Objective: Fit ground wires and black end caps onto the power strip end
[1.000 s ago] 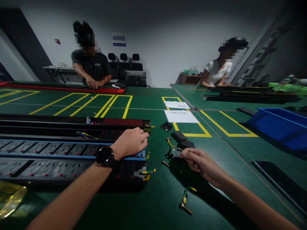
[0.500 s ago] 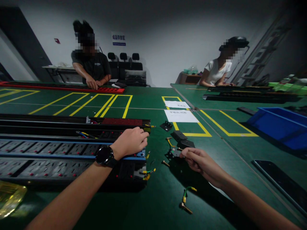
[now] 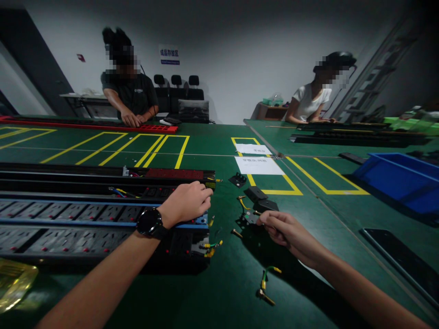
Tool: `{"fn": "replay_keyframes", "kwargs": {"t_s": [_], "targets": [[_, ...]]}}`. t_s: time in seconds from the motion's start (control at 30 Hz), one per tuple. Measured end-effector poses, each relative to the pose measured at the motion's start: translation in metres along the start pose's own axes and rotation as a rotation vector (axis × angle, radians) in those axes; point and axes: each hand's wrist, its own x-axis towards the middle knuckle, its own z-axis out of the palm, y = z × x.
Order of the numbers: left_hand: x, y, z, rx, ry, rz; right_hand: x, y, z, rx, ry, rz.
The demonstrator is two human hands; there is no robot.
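Note:
My left hand, a black watch on its wrist, lies curled over the end of a blue-edged power strip; its fingertips are partly hidden. My right hand is closed in a pinch on a small screw, of which only the tip shows. Just beneath that tip lies a dark metal bracket on the table. Close by are a yellow-ended wire and a brass screw. Nearer me lies a green-yellow wire with a screw at its end.
More power strips lie side by side at left, wires sticking out of their ends. Black end pieces, paper sheets, a blue bin and a phone are on the green table. Two people work across from me.

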Motion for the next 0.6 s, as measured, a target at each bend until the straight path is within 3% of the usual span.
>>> {"fn": "replay_keyframes", "kwargs": {"t_s": [0.6], "targets": [[0.0010,0.0012,-0.0019,-0.003,-0.027,-0.012,-0.0006,-0.0007,-0.0003,0.021,-0.007,0.002]]}}
